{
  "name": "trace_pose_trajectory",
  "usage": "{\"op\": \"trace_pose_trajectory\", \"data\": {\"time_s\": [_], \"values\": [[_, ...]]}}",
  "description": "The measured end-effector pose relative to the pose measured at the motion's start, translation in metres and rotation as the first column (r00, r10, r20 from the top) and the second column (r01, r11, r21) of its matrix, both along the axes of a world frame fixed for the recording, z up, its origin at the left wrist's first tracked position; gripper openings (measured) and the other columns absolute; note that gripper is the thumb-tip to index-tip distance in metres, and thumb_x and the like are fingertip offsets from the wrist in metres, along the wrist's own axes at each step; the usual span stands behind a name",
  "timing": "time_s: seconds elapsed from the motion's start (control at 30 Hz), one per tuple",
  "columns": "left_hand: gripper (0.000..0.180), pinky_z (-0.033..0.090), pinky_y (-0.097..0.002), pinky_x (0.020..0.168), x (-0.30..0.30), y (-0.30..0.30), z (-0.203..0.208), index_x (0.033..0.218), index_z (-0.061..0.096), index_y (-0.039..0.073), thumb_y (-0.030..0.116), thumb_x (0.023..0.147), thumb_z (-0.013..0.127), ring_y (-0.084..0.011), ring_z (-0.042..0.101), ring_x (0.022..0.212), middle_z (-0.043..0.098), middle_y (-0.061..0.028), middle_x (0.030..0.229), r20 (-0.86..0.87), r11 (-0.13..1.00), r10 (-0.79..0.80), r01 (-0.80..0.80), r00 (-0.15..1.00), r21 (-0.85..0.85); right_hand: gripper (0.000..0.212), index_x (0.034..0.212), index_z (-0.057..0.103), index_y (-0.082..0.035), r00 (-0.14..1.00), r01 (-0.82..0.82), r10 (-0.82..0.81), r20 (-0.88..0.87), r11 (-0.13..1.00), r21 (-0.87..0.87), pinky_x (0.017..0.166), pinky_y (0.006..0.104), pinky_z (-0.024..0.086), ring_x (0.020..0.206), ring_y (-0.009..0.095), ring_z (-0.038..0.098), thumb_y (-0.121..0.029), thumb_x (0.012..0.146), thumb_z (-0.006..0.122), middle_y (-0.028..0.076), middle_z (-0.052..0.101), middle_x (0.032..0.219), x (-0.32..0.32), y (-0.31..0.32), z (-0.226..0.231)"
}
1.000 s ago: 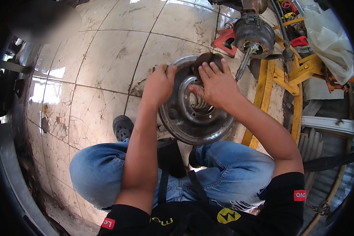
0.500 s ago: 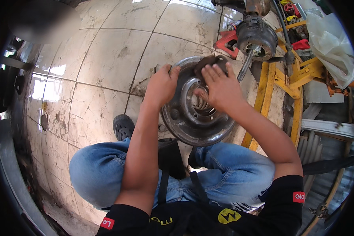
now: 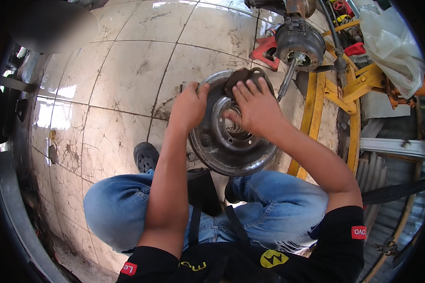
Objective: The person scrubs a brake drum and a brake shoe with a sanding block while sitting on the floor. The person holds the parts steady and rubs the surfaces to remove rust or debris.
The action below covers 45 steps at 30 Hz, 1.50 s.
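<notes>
A round dark steel brake drum (image 3: 206, 142) with a wide centre opening is tilted in front of my knees. My left hand (image 3: 191, 104) is closed on its upper left rim, thumb at the edge and fingertips hidden. My right hand (image 3: 256, 106) lies flat over the drum's far right part, fingers stretched and thumb pointing toward the centre opening. Under its fingertips sits a dark brown flat piece (image 3: 243, 75) with a rounded loop at its far side; its exact kind does not show.
Beyond the drum, an axle assembly (image 3: 300, 45) with a protruding shaft stands near a red jack stand (image 3: 265, 53). To the right are a yellow metal frame (image 3: 312, 111) and a crumpled clear plastic sheet (image 3: 389, 52). A dark clog (image 3: 146, 156) is on the cracked tile floor (image 3: 123, 89).
The view has shifted a little, so the surroundings sit slightly farther left. Both hands keep nearly the same places on the drum and the brown piece.
</notes>
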<state>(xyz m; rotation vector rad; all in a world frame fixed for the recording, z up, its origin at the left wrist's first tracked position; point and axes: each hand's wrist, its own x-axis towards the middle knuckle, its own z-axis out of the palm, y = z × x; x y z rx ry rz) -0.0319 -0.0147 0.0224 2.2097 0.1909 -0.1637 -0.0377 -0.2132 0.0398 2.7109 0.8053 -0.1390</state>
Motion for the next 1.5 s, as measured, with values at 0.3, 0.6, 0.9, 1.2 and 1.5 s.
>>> {"op": "trace_pose_trajectory", "data": {"time_s": [0.3,0.6,0.9,1.2,1.5], "values": [[0.054,0.044,-0.0465,0.094,0.0,-0.002,0.0,0.119,0.057,-0.008,0.042,0.101,0.045,-0.046,0.058,0.111,0.062,-0.0328,0.112,-0.029,1.0,0.001,-0.002,1.0,-0.018,0.08,0.145,0.043,-0.002,1.0,0.004,-0.005,0.024,0.999,0.04,0.119,0.0512,0.014,0.14,0.031,0.038,-0.065,0.097,0.026,0.014,0.044,0.15,0.001,-0.008,0.001],[0.052,0.044,-0.0478,0.092,0.0,-0.005,-0.003,0.115,0.058,-0.006,0.042,0.101,0.045,-0.0469,0.058,0.108,0.062,-0.0321,0.109,-0.017,1.0,0.008,-0.009,1.0,-0.024,0.078,0.141,0.047,-0.001,1.0,-0.019,0.019,0.007,0.995,0.097,0.118,0.0531,0.017,0.139,0.029,0.04,-0.063,0.097,0.029,0.014,0.047,0.147,-0.001,-0.011,0.001],[0.051,0.044,-0.0485,0.091,0.001,-0.005,0.002,0.112,0.057,-0.006,0.042,0.101,0.045,-0.0479,0.058,0.108,0.062,-0.0328,0.108,-0.046,1.0,-0.021,0.02,0.999,-0.023,0.08,0.14,0.048,0.0,0.998,-0.032,0.03,0.059,0.998,0.05,0.118,0.0517,0.018,0.138,0.029,0.042,-0.065,0.096,0.03,0.014,0.049,0.145,-0.003,-0.009,-0.003],[0.055,0.044,-0.0464,0.096,0.0,-0.005,0.006,0.123,0.056,-0.006,0.042,0.101,0.045,-0.0465,0.057,0.113,0.061,-0.0326,0.116,-0.076,0.999,-0.034,0.033,0.997,-0.012,0.082,0.139,0.048,0.004,1.0,0.015,-0.014,-0.01,0.998,0.064,0.117,0.0525,0.017,0.139,0.03,0.04,-0.064,0.096,0.031,0.018,0.048,0.145,-0.006,-0.007,0.003],[0.056,0.044,-0.0465,0.097,0.0,-0.009,0.006,0.125,0.055,-0.008,0.042,0.101,0.044,-0.0464,0.057,0.114,0.061,-0.0338,0.115,-0.071,0.999,-0.024,0.021,0.997,-0.032,0.08,0.142,0.044,0.003,0.997,0.077,-0.075,-0.025,0.994,0.075,0.118,0.0493,0.018,0.14,0.032,0.038,-0.062,0.098,0.028,0.02,0.044,0.148,0.005,-0.007,0.002]]}}
